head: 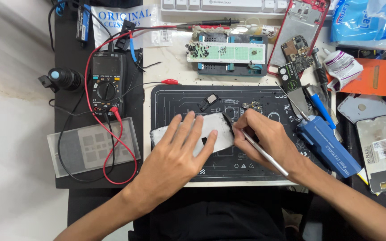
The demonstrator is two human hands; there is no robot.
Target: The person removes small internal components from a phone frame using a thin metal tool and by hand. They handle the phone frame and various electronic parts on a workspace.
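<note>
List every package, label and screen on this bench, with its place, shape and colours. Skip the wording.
Multimeter screen: left of the mat, small dark rectangle, blank.
Clear plastic packet: top left, flat, blue print.
Blue bag: top right corner, glossy, crumpled.
Orange card: right side, flat rectangle.
White label: on the phone display panel at far right, small rectangle.
Green-and-black tag: right of the mat's top edge, small, tilted.

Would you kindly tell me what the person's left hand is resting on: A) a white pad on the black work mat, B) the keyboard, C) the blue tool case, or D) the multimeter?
A: the left hand lies flat on the white pad, which sits on the black work mat.
</note>
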